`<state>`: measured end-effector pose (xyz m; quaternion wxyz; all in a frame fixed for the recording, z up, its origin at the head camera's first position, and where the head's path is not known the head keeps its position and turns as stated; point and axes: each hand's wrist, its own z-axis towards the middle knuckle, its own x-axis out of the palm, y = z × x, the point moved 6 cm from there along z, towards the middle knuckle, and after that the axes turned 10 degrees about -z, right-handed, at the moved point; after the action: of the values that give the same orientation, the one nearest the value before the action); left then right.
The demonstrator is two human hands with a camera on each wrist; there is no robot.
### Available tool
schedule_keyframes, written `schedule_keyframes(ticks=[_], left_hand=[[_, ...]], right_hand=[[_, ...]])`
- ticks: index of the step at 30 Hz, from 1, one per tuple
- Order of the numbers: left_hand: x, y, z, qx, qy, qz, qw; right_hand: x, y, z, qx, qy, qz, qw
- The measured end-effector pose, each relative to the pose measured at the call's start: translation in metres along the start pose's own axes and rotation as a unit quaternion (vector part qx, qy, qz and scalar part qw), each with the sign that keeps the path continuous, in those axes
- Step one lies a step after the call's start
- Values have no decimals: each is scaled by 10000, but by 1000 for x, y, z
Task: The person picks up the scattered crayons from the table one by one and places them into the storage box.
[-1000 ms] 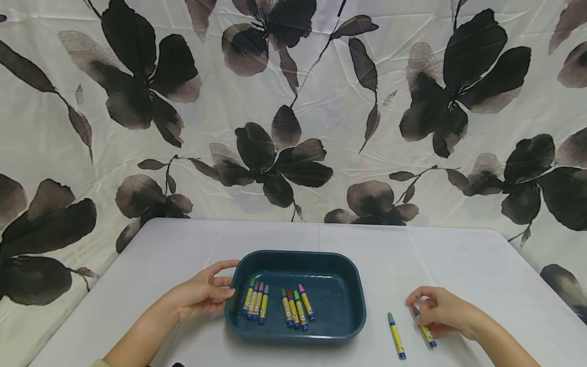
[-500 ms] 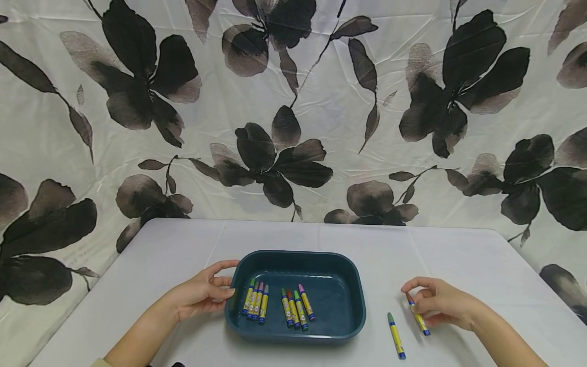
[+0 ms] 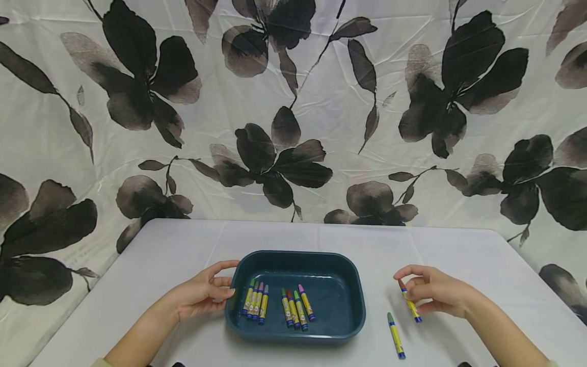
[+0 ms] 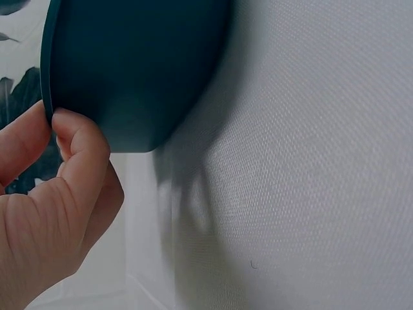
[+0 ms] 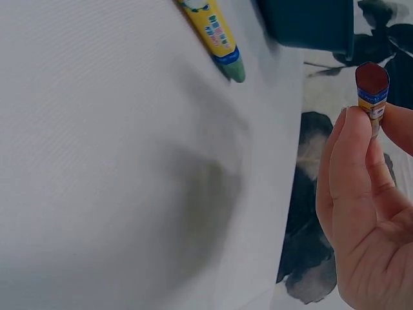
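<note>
My left hand (image 3: 202, 293) pinches the left rim of a dark teal rectangular tray (image 3: 321, 334) between thumb and fingers; the left wrist view shows the tray's wall (image 4: 135, 71) close up. Inside the tray lie two groups of crayons in yellow wrappers, one group (image 3: 255, 302) at the left and another (image 3: 297, 308) near the middle. To the right of the tray, my right hand (image 3: 440, 293) pinches a yellow-wrapped crayon (image 3: 411, 307) above the table. Its reddish-brown end (image 5: 372, 79) faces the right wrist camera. A green crayon (image 3: 396, 336) lies on the table just below that hand.
A white cloth covers the table (image 3: 183, 244). Behind it hangs a white curtain (image 3: 348, 122) printed with dark flowers. The tray stands between my two hands, with the loose green crayon to its right.
My right hand has lifted the reddish-brown crayon and carried it up and to the left, closer to the tray. The left hand and the tray have stayed in place.
</note>
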<state>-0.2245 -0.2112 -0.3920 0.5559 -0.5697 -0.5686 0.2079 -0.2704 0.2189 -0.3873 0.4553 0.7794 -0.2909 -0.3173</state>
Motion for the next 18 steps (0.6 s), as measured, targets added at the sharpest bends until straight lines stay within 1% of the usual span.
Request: schedule_keyframes(ticks=[6,12,18], left_hand=[[1,-1,0,1,9,7,10000],[1,-2,0,3,-80,79,9999],[2,-1,0,5,-78,78,9999]], right_hand=[[2,11,2,-69,-15,-3,10000],[13,21,7,-207,113,105,9997],[24,31,13,-309,174,186,9992]])
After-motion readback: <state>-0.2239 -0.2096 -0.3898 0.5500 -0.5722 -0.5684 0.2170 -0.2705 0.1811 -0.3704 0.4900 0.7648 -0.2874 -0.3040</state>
